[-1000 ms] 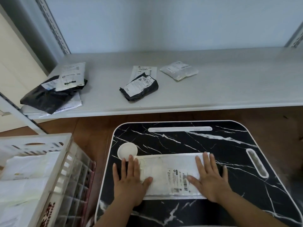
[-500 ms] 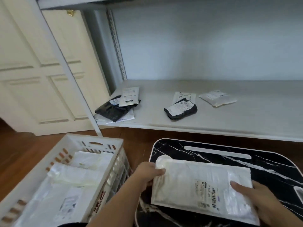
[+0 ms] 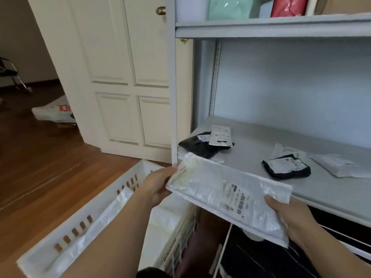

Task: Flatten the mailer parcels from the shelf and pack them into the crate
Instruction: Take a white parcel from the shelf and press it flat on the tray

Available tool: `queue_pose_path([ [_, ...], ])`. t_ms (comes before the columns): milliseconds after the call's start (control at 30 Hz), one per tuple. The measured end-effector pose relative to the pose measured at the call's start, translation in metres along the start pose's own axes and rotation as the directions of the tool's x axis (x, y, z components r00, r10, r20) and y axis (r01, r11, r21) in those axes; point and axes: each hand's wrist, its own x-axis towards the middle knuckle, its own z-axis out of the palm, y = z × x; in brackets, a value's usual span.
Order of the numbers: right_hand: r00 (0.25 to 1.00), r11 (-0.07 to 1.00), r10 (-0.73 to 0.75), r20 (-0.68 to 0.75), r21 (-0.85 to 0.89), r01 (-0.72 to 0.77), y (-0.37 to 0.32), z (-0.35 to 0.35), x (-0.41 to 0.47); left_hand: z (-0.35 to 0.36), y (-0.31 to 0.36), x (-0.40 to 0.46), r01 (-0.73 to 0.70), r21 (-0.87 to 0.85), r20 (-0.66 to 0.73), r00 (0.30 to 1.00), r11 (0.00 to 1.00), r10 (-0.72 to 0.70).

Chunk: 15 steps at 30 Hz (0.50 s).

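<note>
Crate (image 3: pixel 128 183): sitting on the floor at about 7 o'clock, white and slotted, open side up so parcels can be laid in; pale flattened mailers (image 3: pixel 112 209) are already lying inside it.

Left hand (image 3: pixel 156 187): holding the white mailer (image 3: pixel 226 195) at its left short end, thumb on top and fingers curling underneath, pinching the edge. It is leading the parcel toward the crate side.

White mailer: hanging in the air at centre, clear of crate and shelf, label side up, tilting down toward 4 o'clock. It is looking flat, so I judge the pressing done and the carry to the crate under way.

Right hand (image 3: pixel 291 219): gripping the mailer's right end at about 4 o'clock, thumb over the top face, fingers hidden beneath. Two hands are keeping the long floppy parcel from sagging.

Table (image 3: pixel 261 259): showing at 5 o'clock, dark marbled top, mostly hidden below the mailer.

Shelf (image 3: pixel 251 157): running from 1 to 3 o'clock, still carrying a black and white pile (image 3: pixel 206 143), a black mailer (image 3: pixel 287 167) and a pale mailer (image 3: pixel 337 164) waiting their turn.
</note>
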Motion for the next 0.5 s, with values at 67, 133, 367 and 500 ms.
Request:
queue_pose_path([
  [67, 1.0, 1.0, -0.003, -0.013, -0.03, 0.002, 0.003, 0.039, 0.007, -0.034, -0.002, 0.007, 0.035, -0.109, -0.102, 0.994, 0.993, -0.046],
  [133, 1.0, 0.996, -0.011, -0.005, -0.087, 0.011, 0.013, 0.079, 0.013, -0.057, -0.012, 0.014, 0.06, -0.237, -0.141, 0.985, 0.97, -0.096],
  [367, 0.963, 0.992, 0.056, 0.265, -0.121, -0.024, 0.047, 0.204, 0.022, -0.086, -0.058, 0.062, 0.197, -0.478, -0.218, 0.917, 0.856, -0.333],
  [500, 0.94, 0.944, 0.083, 0.332, -0.328, 0.033, 0.059, 0.231, 0.045, -0.099, -0.08, 0.099, 0.296, -0.429, -0.204, 0.889, 0.853, -0.411],
])
